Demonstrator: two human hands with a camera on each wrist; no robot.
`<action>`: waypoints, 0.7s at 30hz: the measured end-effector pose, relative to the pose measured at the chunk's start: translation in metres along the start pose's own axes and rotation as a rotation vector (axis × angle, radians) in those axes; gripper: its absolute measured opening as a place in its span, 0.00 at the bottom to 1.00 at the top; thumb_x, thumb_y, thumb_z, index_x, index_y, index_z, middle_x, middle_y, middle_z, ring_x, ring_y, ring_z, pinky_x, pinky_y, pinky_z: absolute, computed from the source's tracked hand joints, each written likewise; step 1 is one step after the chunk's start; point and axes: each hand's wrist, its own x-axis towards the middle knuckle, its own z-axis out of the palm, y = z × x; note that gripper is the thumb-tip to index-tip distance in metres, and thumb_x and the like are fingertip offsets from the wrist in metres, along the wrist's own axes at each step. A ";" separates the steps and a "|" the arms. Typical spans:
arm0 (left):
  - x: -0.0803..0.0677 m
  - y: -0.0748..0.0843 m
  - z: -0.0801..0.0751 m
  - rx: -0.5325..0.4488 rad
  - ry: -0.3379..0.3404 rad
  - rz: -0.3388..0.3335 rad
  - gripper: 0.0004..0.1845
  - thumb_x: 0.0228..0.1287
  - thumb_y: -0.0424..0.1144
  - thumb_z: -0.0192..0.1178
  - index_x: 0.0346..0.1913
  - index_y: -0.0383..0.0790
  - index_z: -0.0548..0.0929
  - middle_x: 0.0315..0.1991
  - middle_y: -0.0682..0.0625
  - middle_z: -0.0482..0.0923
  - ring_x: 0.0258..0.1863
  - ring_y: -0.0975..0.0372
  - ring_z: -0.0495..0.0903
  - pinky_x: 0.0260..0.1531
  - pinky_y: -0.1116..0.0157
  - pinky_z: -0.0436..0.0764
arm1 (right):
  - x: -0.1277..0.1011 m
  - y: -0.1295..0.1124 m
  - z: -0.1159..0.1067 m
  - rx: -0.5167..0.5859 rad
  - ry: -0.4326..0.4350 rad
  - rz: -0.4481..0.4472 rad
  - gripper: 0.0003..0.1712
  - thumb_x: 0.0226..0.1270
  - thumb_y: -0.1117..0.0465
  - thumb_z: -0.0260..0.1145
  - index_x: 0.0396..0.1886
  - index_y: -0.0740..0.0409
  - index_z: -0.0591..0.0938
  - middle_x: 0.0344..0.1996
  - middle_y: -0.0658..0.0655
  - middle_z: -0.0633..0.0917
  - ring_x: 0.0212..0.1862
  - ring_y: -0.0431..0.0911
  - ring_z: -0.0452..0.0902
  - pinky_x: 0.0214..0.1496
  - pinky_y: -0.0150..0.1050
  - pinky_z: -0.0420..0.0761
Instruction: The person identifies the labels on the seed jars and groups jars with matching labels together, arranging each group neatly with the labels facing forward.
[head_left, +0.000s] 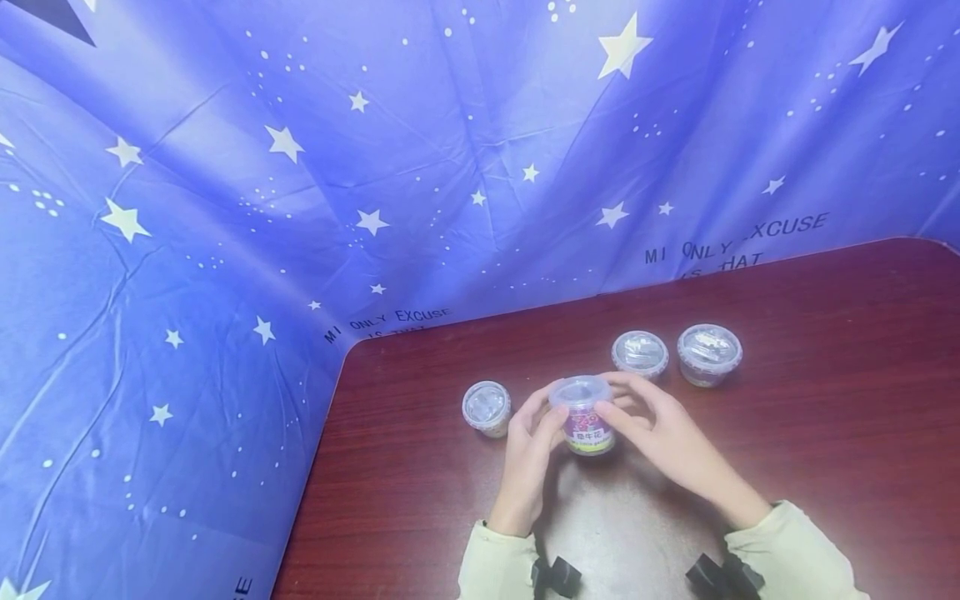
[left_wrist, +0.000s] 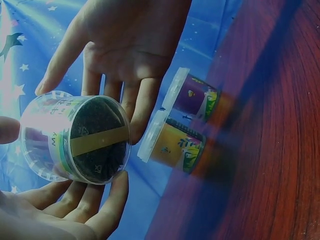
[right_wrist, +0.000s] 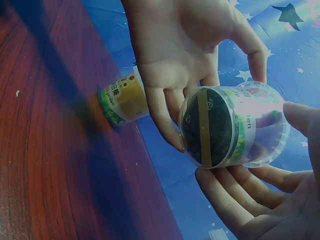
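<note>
Both hands holding a clear cup [left_wrist: 75, 137], dark base facing camera: left hand [left_wrist: 70, 210] below, right hand [left_wrist: 125, 45] above. Two lidded cups [left_wrist: 185, 125] sitting on bench [left_wrist: 270, 150].

A cup [head_left: 582, 414] is held between the left hand [head_left: 528, 442] and the right hand [head_left: 663, 433], just above the table [head_left: 825, 467], at lower centre of the frame. One cup [head_left: 487, 407] is set just left of the hands. Two cups [head_left: 640, 353] [head_left: 708, 354] are placed side by side behind the hands, right of centre. A cloth [head_left: 225, 208] is hung behind and left of the table.
</note>
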 end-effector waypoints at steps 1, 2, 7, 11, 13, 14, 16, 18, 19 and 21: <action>0.000 0.000 0.000 0.002 -0.002 -0.001 0.22 0.69 0.39 0.57 0.63 0.34 0.76 0.57 0.40 0.80 0.52 0.59 0.82 0.54 0.60 0.82 | 0.000 0.000 0.000 0.001 0.000 0.001 0.24 0.72 0.57 0.63 0.64 0.61 0.74 0.50 0.59 0.85 0.51 0.51 0.82 0.54 0.32 0.82; 0.000 0.001 0.000 0.003 -0.002 -0.003 0.22 0.69 0.39 0.57 0.63 0.34 0.76 0.57 0.40 0.80 0.52 0.59 0.82 0.54 0.60 0.82 | 0.000 0.000 -0.001 0.003 0.000 0.002 0.24 0.72 0.57 0.63 0.64 0.61 0.74 0.50 0.60 0.85 0.51 0.50 0.82 0.54 0.32 0.82; 0.000 0.001 0.000 0.004 -0.007 -0.011 0.23 0.69 0.39 0.57 0.64 0.34 0.76 0.58 0.40 0.80 0.52 0.59 0.81 0.54 0.60 0.81 | -0.001 -0.001 -0.002 0.017 0.003 0.006 0.24 0.72 0.57 0.63 0.64 0.61 0.74 0.50 0.60 0.84 0.51 0.46 0.82 0.53 0.30 0.81; 0.000 0.001 -0.003 0.007 -0.022 -0.007 0.23 0.69 0.38 0.58 0.64 0.34 0.75 0.59 0.40 0.79 0.54 0.60 0.81 0.55 0.61 0.81 | -0.001 -0.002 -0.002 0.025 0.008 0.000 0.24 0.72 0.58 0.64 0.63 0.61 0.75 0.50 0.60 0.85 0.50 0.43 0.82 0.53 0.30 0.82; 0.001 0.002 -0.006 0.016 -0.035 0.002 0.23 0.70 0.38 0.58 0.65 0.35 0.75 0.60 0.40 0.78 0.55 0.60 0.80 0.56 0.61 0.80 | 0.000 -0.002 -0.001 0.031 0.005 0.000 0.24 0.72 0.57 0.64 0.64 0.60 0.75 0.50 0.59 0.85 0.50 0.44 0.82 0.54 0.30 0.81; 0.001 0.002 -0.007 0.026 -0.042 0.011 0.23 0.70 0.38 0.57 0.66 0.35 0.74 0.61 0.40 0.78 0.56 0.60 0.79 0.56 0.62 0.80 | 0.000 -0.003 -0.001 0.034 0.004 -0.003 0.24 0.72 0.57 0.64 0.64 0.60 0.75 0.51 0.60 0.85 0.51 0.45 0.82 0.54 0.31 0.82; 0.002 0.005 -0.010 0.059 -0.053 0.031 0.24 0.70 0.38 0.57 0.66 0.36 0.74 0.62 0.41 0.77 0.57 0.60 0.79 0.57 0.63 0.79 | 0.002 -0.004 0.000 0.037 0.001 -0.009 0.24 0.72 0.57 0.64 0.64 0.60 0.75 0.51 0.59 0.84 0.51 0.46 0.82 0.54 0.31 0.82; 0.003 0.008 -0.012 0.103 -0.054 0.040 0.23 0.70 0.38 0.58 0.66 0.36 0.75 0.62 0.42 0.77 0.59 0.59 0.78 0.58 0.64 0.78 | 0.004 -0.006 -0.001 0.039 -0.001 -0.015 0.24 0.72 0.57 0.64 0.64 0.59 0.75 0.51 0.59 0.85 0.52 0.48 0.82 0.54 0.31 0.82; 0.004 0.010 -0.013 0.125 -0.050 0.044 0.23 0.70 0.38 0.58 0.66 0.37 0.75 0.63 0.43 0.77 0.59 0.59 0.78 0.59 0.64 0.77 | 0.005 -0.007 -0.001 0.038 -0.002 -0.020 0.24 0.72 0.57 0.64 0.64 0.59 0.75 0.51 0.59 0.85 0.52 0.49 0.82 0.54 0.31 0.82; 0.005 0.013 -0.015 0.157 -0.047 0.046 0.23 0.70 0.38 0.59 0.66 0.38 0.75 0.62 0.43 0.78 0.60 0.58 0.77 0.61 0.63 0.76 | 0.007 -0.009 -0.001 0.036 -0.004 -0.027 0.24 0.72 0.57 0.64 0.64 0.58 0.75 0.51 0.59 0.85 0.52 0.50 0.82 0.54 0.31 0.82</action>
